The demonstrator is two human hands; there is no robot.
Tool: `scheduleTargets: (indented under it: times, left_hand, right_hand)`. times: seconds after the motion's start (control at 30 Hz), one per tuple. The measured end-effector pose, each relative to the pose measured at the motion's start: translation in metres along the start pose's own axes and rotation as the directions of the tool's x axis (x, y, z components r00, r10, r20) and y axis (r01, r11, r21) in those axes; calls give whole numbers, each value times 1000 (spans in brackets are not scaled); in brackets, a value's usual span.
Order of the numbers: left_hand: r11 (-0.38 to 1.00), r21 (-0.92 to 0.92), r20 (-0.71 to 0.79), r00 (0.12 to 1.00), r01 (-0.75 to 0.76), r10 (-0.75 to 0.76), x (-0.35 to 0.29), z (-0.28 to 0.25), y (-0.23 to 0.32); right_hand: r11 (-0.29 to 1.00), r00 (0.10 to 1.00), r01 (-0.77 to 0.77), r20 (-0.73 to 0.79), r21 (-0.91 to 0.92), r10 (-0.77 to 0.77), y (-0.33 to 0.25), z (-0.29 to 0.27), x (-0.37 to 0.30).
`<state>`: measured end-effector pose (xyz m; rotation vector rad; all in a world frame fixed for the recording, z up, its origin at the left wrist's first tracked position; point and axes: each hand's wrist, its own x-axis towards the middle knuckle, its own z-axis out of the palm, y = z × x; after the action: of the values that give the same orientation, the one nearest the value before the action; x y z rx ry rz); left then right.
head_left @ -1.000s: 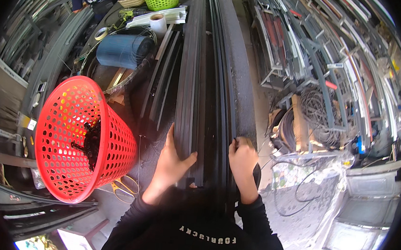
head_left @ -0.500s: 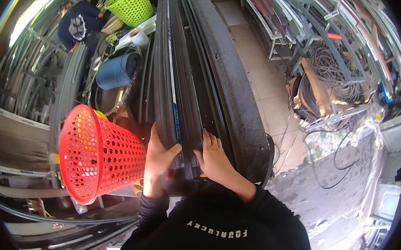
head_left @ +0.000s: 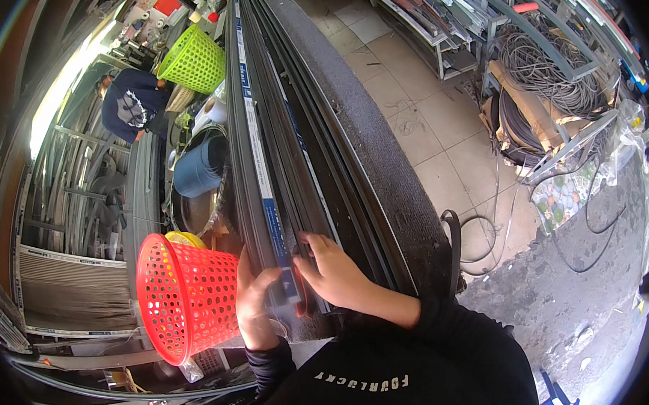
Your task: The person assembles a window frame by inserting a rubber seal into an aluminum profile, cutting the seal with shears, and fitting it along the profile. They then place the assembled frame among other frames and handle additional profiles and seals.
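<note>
Long dark profile bars point(head_left: 257, 149) run away from me along a bench, one with a white and blue label strip point(head_left: 259, 171) on its upper side. My left hand point(head_left: 256, 303) grips the near end of the labelled bar from the left, its thumb on top and its other fingers down the outer side. At the right side of that end, my right hand point(head_left: 332, 272) has its thumb and fingers bent against the bar. The bar's near end is blurred by motion. More dark bars lie to the right, beyond my right fingers.
A red perforated basket point(head_left: 212, 296) stands beside my left hand. Farther left are a blue roll point(head_left: 197, 169), a green basket point(head_left: 193, 59) and a person in dark clothes point(head_left: 130, 102). A rough dark ledge point(head_left: 366, 141) borders the bars; coiled cable point(head_left: 548, 71) lies at the right.
The view has shifted, and the red basket sits lower in it. More of the white and blue strip shows on the bar between my hands. Both hands stay at its near end.
</note>
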<state>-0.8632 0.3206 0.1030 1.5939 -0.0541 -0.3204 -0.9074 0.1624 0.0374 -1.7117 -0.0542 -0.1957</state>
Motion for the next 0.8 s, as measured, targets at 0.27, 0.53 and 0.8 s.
scheduleTargets:
  times: [0.27, 0.53, 0.8]
  left_hand:
    - [999, -45, 35, 999, 21, -20, -1, 4, -2]
    - [1000, -12, 31, 999, 17, -16, 1, 8, -5]
    - [999, -20, 6, 999, 37, -37, -1, 12, -4]
  right_hand:
    - [985, 1000, 12, -4, 171, -12, 3, 8, 2]
    - [983, 1000, 10, 10, 184, -12, -2, 5, 5]
    - [982, 999, -5, 43, 189, -3, -4, 1, 4]
